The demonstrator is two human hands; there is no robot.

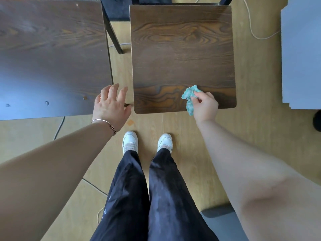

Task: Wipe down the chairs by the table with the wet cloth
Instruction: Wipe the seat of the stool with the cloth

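With right hand [205,105] pinching the crumpled wet cloth [190,99] at the chair seat [182,49] near edge, left hand [111,105] spread empty beside it, press flatter and sweep overlapping strokes backward.

Soft daylight, bluish glare on the table [43,75] at left, wide-angle bending at edges, sharp focus.

We could read no text, number or brand anywhere. A faint patch [230,75] on the chair seat [182,56] and a small pale print [104,213] on the trousers [128,197] were perhaps lettering, too blurred to make out.
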